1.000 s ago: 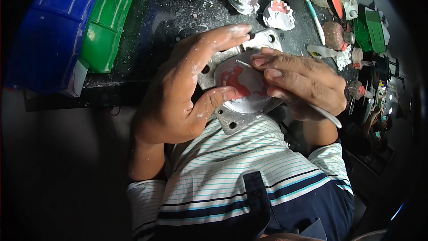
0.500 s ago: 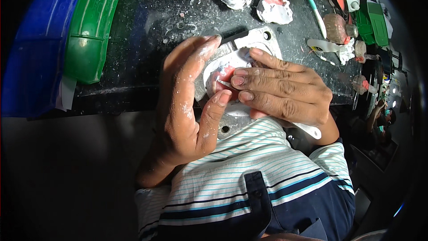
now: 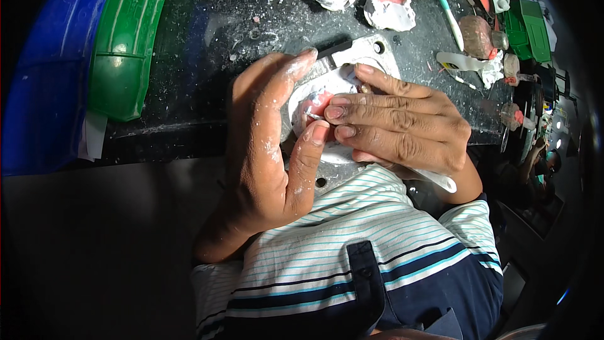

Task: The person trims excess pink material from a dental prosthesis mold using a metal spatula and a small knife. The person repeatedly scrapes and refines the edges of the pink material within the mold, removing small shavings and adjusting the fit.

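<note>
Flask, metal (image 3: 388,62), plate-like with holed corners, is located between both hands at the near edge of the black table (image 3: 201,75), in front of the striped shirt (image 3: 352,204); whether the table bears any of its weight cannot be told. It contains white plaster (image 3: 338,155) and a pink patch (image 3: 318,101). Left hand (image 3: 267,164): fingers curved round the flask's left side, thumb laid over toward the pink patch, cradling it. Right hand (image 3: 415,126): fingers bunched over the plaster, gripping a slim tool whose pale handle (image 3: 440,180) projects below the palm; the right thumb is largely hidden. Handling assessment: the flask is judged heavy for its size and rigid, with a smooth rim liable to slip under dusty skin. The plaster is judged brittle at its edges; the pink material probably softer and easily marked. Recommended hold: the outer metal edge or holed corners, palm beneath, fingertips clear of the pink. The tool appears light and is best held along its shaft, near the tip.
</note>
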A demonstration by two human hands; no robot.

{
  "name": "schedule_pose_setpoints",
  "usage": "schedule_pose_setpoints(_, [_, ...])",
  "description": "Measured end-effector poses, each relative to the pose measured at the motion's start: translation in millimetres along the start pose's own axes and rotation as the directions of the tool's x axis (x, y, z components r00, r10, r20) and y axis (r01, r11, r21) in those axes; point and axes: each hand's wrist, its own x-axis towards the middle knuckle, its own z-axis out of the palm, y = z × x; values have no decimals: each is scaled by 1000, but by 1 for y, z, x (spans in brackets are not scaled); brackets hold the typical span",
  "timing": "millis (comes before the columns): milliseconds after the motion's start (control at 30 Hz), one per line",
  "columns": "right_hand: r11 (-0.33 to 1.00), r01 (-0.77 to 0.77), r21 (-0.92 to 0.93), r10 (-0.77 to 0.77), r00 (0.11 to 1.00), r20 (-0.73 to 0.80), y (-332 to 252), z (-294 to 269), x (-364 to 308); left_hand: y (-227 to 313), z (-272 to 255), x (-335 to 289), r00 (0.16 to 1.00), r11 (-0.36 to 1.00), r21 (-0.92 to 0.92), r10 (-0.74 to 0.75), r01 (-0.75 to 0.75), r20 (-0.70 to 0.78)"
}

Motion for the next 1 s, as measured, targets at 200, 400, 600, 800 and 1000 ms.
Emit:
schedule_pose_setpoints(200, [995,81,-60,-83,996,-20,3,2,-1,0,2,-1,999,997,-66,-34,33,-15])
schedule_pose_setpoints(400, [997,63,-45,-62,998,30,-2,-1,-5,-1,3,-1,999,996,-91,-15,11,-40])
schedule_pose_setpoints(600, [995,53,-87,-47,996,72,-9,-6,3,-1,3,-1,999,997,-76,-8,5,-42])
schedule_pose_setpoints(800, [988,112,-109,-106,993,57,-6,-5,6,-2,3,0,999,998,-55,11,-14,-49])
schedule_pose_setpoints(1000, [978,156,-136,-149,987,60,-1,-7,11,-2,3,1,999,999,-33,4,-6,-51])
